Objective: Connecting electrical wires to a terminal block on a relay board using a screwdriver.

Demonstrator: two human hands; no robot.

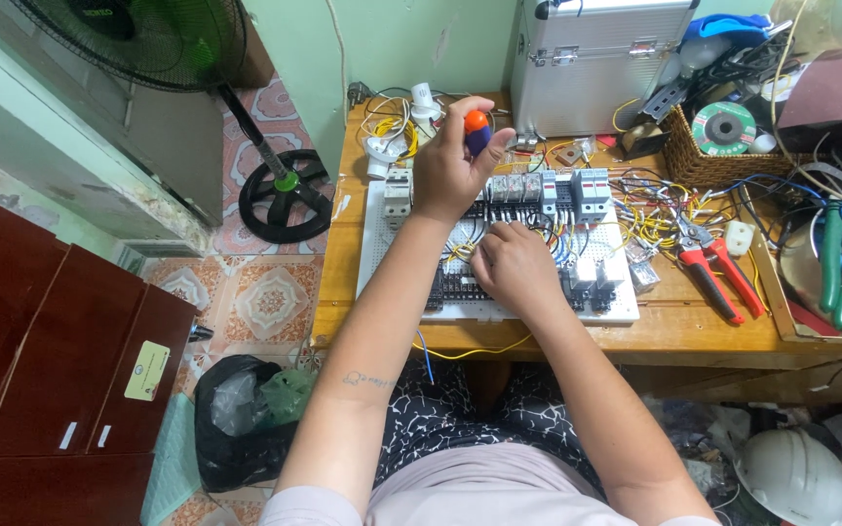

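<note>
tabletop (674, 326): worn, matt wood
case (592, 58): ribbed, shiny metal
basket (708, 168): woven wicker
board (374, 244): white perforated plastic
pliers (718, 273): glossy red plastic handles

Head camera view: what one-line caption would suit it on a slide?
Left hand grips an orange-capped screwdriver over a white wiring panel while the right hand rests on its wires.

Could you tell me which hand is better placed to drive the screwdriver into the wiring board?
Probably the left hand: it already grips the orange-capped screwdriver upright over the white wiring board; the right hand rests on the wires.

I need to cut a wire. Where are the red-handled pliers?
The red-handled pliers lie on the wooden table, right of the white wiring board, below the wicker basket.
</note>
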